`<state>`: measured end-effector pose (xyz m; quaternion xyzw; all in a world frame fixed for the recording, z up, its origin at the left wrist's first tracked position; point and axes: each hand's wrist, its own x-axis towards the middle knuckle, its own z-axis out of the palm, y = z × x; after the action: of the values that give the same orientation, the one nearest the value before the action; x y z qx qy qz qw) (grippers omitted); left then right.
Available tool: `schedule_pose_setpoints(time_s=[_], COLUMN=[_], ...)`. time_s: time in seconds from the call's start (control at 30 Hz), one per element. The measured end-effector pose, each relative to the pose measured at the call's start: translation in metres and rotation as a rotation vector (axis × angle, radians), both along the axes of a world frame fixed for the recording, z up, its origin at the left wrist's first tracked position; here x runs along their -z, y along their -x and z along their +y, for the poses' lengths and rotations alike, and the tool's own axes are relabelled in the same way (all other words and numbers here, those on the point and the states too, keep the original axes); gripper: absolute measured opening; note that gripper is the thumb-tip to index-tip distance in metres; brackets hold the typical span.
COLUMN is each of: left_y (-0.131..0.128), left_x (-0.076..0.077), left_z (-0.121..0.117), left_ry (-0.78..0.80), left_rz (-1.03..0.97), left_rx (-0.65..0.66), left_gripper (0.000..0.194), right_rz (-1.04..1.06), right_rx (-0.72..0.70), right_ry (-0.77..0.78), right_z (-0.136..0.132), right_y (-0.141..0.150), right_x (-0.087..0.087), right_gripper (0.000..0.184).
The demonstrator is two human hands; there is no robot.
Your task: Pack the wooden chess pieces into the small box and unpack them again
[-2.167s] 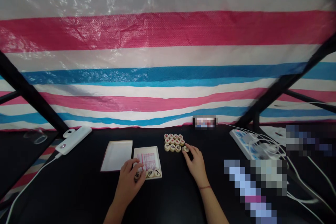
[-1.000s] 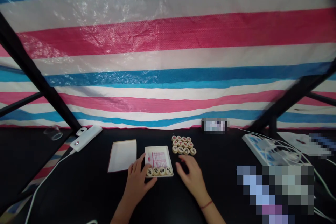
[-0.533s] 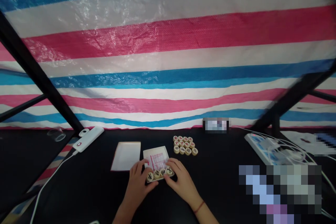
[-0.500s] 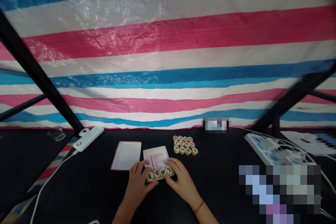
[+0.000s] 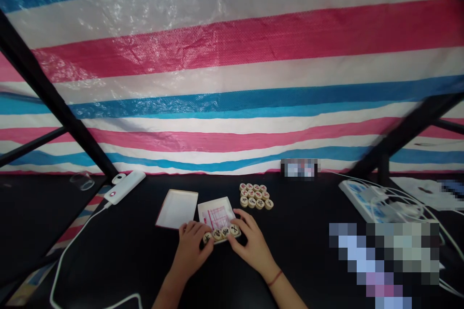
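A row of round wooden xiangqi pieces [image 5: 225, 232] with black characters lies along the near side of a small open white box [image 5: 204, 206]. A sheet printed with red lines [image 5: 218, 215] lies in the box behind them. My left hand [image 5: 193, 247] is curled round the left end of the row, its fingers covering part of the end piece. At the right end, my right hand [image 5: 253, 245] has its thumb in front and its fingers along the box's side. Whether the fingertips also press the box walls is hard to see.
Left of the box lies its open lid [image 5: 177, 209]. Several more xiangqi pieces [image 5: 256, 196], red and black, stand in rows at the back right. A white power bank [image 5: 126, 187] with a cable is at the left, a power strip [image 5: 362, 200] with tangled cables at the right.
The left hand's fingers have drawn in over the left end piece, covering more of it. The right hand has shifted slightly. The view has tilted a little.
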<state>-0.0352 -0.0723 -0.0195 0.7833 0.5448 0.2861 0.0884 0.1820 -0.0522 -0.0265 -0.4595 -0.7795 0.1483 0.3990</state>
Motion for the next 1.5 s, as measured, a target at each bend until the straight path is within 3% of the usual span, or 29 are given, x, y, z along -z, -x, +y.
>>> schedule_pose_setpoints(time_s=[0.17,0.33,0.5,0.6,0.7,0.83,0.97,1.13,1.27,1.5], left_y=[-0.005,-0.045,-0.081,-0.084,-0.078,-0.067,-0.060,-0.056,-0.061,-0.067], left_x=[0.000,-0.020,-0.026,-0.017,-0.006,0.002,0.001,-0.006,-0.014,-0.019], left_z=[0.006,0.013,0.036,0.052,0.061,0.062,0.057,0.049,0.044,0.042], left_ry=[-0.109,0.104,0.140,0.141,0.088,-0.080,-0.088,0.090,0.163,0.207], left_rz=[-0.300,-0.479,-0.579,-0.698,-0.832,-0.748,-0.620,-0.442,-0.327,-0.318], left_rx=[-0.064,0.130,0.163,0.066,-0.048,-0.121,-0.142,0.051,0.298,0.293], left_gripper=[0.015,0.011,0.010,0.014,0.021,0.022,0.026,0.036,0.028,0.025], right_rz=[0.020,0.095,0.201,0.173,0.084,-0.017,0.014,0.079,0.045,0.047], right_rx=[-0.007,-0.040,0.221,0.396,0.438,0.404,0.399,0.214,0.070,0.059], right_ry=[-0.203,-0.268,-0.193,-0.168,-0.139,-0.084,-0.109,-0.243,-0.292,-0.350], right_z=[-0.007,-0.007,0.002,0.010,0.017,0.022,0.019,0.006,0.000,0.000], right_y=[0.004,0.007,-0.009,-0.018,-0.023,-0.023,-0.021,-0.014,-0.008,-0.010], right_x=[-0.001,0.004,0.008,0.012,0.021,0.033,0.027,0.011,0.011,0.012], right_gripper=[0.026,0.030,0.020,0.021,0.022,0.023,0.025,0.032,0.044,0.044])
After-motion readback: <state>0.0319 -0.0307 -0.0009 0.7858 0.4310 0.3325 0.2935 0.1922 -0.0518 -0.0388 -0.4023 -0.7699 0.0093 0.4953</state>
